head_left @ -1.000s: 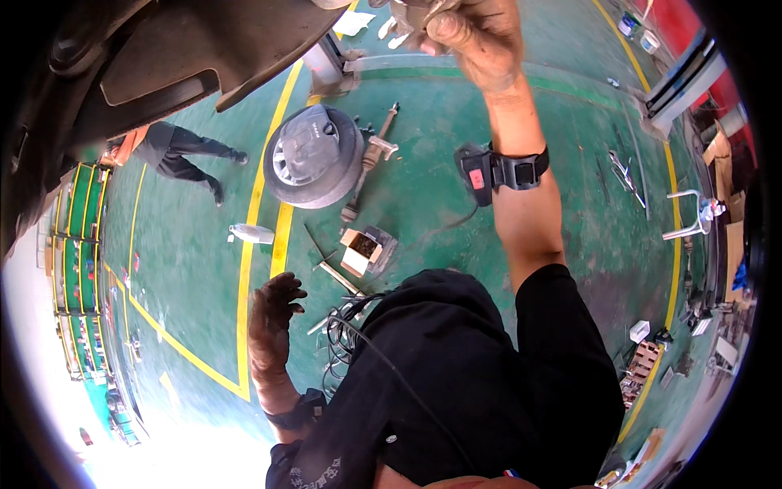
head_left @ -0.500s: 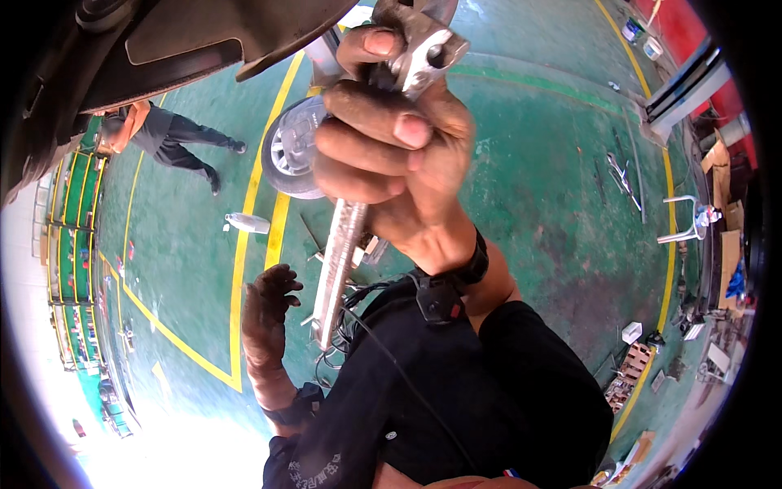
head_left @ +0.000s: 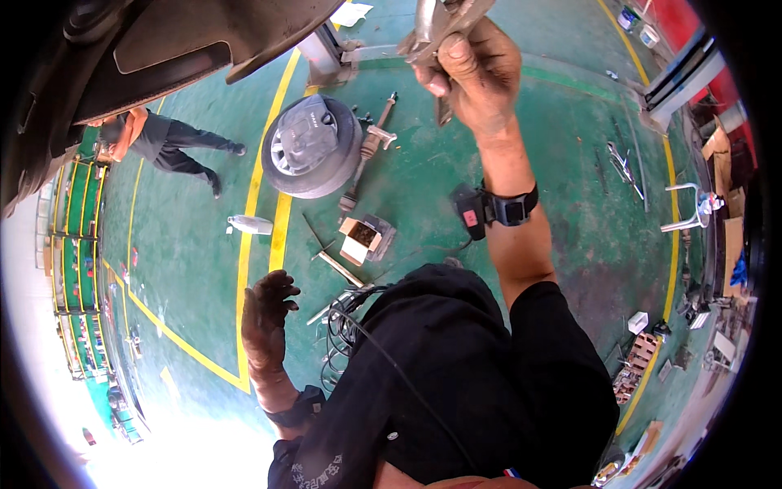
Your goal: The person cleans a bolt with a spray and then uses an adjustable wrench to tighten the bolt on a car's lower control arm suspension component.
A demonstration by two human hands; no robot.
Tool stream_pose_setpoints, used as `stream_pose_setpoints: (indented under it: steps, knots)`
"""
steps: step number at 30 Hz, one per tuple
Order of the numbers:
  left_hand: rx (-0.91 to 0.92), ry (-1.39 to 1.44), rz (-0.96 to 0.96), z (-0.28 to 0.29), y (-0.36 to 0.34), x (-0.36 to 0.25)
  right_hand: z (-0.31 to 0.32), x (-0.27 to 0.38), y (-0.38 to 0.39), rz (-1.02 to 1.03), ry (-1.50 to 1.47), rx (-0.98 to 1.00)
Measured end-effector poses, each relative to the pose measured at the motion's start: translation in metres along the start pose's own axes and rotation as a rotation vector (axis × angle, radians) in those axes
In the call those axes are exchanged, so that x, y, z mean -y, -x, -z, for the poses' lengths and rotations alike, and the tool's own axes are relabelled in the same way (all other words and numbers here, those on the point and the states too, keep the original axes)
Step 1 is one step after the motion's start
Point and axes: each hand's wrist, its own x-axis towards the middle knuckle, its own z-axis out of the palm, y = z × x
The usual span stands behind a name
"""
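Raised at the upper middle, my right hand [head_left: 482, 81] is closed around a silver metal tool [head_left: 429, 23] with a thick head. Its head runs up to the top edge of the picture, and part of its flat bar handle shows below the fingers. The exact kind of tool is not clear. My left hand [head_left: 267, 319], its fingers dark with grime, is held up at the lower left. Those fingers are loosely bent and apart, with nothing in them. A dark vehicle part [head_left: 179, 53] hangs overhead at the upper left.
On the green floor lie a wheel [head_left: 309, 151], a drive shaft [head_left: 371, 145], an open cardboard box [head_left: 358, 242], cables [head_left: 342, 326] and a plastic bottle [head_left: 251, 225]. Another person [head_left: 171, 143] stands at the left. A lift post [head_left: 320, 54] rises behind the wheel; a stool [head_left: 691, 208] stands right.
My right hand has moved away, up and to the right, carrying the metal tool and turning it. The wheel, shaft and box are now uncovered. My left hand has hardly moved.
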Motion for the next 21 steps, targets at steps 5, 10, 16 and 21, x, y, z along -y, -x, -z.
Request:
stream_pose_setpoints:
  steps: [5,10,16,21]
  knots:
    - [-0.019,-0.014,0.002,-0.002,0.003,-0.001,0.016,0.014,-0.019,-0.013,0.185,0.031]
    - [-0.033,-0.015,-0.001,-0.007,0.002,-0.002,0.036,0.021,-0.054,0.210,0.307,0.234]
    - [-0.043,0.012,0.002,-0.023,-0.001,0.002,0.042,0.010,-0.043,0.039,0.269,0.215]
    - [-0.036,0.034,-0.023,-0.033,-0.004,0.005,0.003,0.002,-0.011,-0.239,-0.152,0.015]
